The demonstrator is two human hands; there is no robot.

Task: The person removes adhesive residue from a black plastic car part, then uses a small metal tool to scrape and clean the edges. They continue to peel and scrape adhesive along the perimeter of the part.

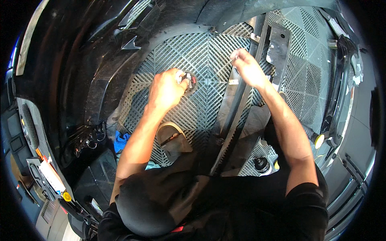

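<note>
My left hand (pixel 165 90) is closed on a small round part (pixel 190 82), dark and shiny with a red patch and some white at its edge. What kind of part it is does not show. Farther right, my right hand (pixel 247 70) is raised with its fingers curled together at the tips. Anything small between those fingertips cannot be made out. Below this hand runs a long dark metal beam (pixel 229 100) with a small pale label (pixel 233 82) on it. Both hands are over a grey-green grated floor mat (pixel 201 52).
A black car body panel (pixel 72 52) fills the left side and curves across the top. A blue cloth (pixel 120 141) lies by my left forearm. Below that hand is a dark round-topped piece (pixel 173 138). A black bottle (pixel 262 164) and a yellow pad (pixel 319 141) are at right.
</note>
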